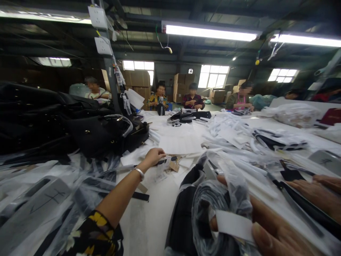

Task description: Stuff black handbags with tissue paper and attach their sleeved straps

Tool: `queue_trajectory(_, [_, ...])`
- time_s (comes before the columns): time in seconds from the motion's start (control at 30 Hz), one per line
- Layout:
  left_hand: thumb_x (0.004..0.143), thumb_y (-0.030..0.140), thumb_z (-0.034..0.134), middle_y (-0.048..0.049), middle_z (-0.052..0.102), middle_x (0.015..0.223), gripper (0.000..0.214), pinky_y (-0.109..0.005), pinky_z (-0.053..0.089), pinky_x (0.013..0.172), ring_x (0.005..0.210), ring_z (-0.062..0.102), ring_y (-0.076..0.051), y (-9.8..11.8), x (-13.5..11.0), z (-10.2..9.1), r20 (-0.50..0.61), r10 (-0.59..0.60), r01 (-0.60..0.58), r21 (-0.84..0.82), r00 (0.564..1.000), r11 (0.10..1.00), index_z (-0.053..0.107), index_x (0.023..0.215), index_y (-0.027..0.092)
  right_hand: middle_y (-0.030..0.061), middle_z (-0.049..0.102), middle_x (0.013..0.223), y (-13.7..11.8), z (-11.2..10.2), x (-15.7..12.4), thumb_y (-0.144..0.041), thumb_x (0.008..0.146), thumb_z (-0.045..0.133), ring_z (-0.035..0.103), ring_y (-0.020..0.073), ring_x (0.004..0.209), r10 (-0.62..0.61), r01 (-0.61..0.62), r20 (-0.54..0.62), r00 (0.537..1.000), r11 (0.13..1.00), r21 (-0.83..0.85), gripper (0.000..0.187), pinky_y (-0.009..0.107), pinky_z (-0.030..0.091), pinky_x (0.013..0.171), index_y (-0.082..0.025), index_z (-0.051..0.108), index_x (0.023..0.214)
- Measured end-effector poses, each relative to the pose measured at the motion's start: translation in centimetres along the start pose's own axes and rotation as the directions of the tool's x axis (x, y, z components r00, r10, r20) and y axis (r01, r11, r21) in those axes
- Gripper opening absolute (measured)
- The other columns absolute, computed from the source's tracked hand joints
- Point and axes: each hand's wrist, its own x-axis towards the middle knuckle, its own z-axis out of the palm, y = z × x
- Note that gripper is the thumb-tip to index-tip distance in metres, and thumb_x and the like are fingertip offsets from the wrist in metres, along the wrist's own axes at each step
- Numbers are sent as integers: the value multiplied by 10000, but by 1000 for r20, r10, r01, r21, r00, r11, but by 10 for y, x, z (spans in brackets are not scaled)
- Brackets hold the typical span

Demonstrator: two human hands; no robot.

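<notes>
My left hand (155, 156) reaches over the table, fingers curled down by a small pile of hang tags (173, 166) and a dark strip. What its fingertips hold, if anything, is hidden. In the near right, my right hand (277, 227) is closed around a plastic-wrapped coiled strap (210, 199) on a black bag (179, 217). Its thumb presses on a white paper band (234, 224) that crosses the coil. One finger passes behind the clear wrapping, and part of the hand is out of view.
Black handbags (93, 133) are heaped at the left. White wrapped strips (226, 128) cover the far table. Grey boards (48, 202) and plastic lie at the near left. A co-worker's hands (314, 195) rest on black pieces at right. Several people sit across the table.
</notes>
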Motion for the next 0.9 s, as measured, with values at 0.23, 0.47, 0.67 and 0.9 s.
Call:
queue_trajectory(0.23, [819, 409, 734, -45, 694, 757, 275, -351, 538, 779, 734, 655, -173, 49, -20, -72, -148, 97, -136, -285, 984, 949, 684, 789, 140, 84, 748, 724, -1, -12, 16, -627, 893, 549, 714, 256, 690, -83, 75, -30, 996, 975, -210, 583, 364, 589, 677, -239, 644, 1318])
queue_trajectory(0.47, [707, 451, 803, -28, 685, 800, 475, -317, 540, 777, 737, 657, -143, 123, -56, -123, -187, 129, -219, -618, 974, 755, 680, 1058, 155, 32, 707, 670, -36, -29, 53, -557, 891, 623, 678, 183, 658, -436, 322, -320, 841, 879, -352, 386, 313, 571, 738, -199, 740, 978])
queue_trajectory(0.67, [799, 323, 761, -3, 643, 870, 328, -187, 521, 649, 654, 602, -61, 189, -82, -136, -108, 214, -224, -726, 971, 650, 710, 1097, 197, 86, 552, 1439, -61, 6, 107, -413, 870, 708, 544, 226, 1301, -596, 588, -11, 803, 795, -147, 547, 383, 465, 1071, -260, 553, 1372])
queue_trajectory(0.9, [807, 181, 760, 3, 614, 787, 238, -87, 412, 445, 547, 521, -19, 248, -123, -130, -77, 280, -214, -838, 957, 503, 731, 1038, 128, 75, 662, 1277, -61, 39, 133, -360, 760, 818, 629, 216, 1164, -610, 582, 100, 786, 784, 216, 796, 350, 524, 955, -267, 440, 1455])
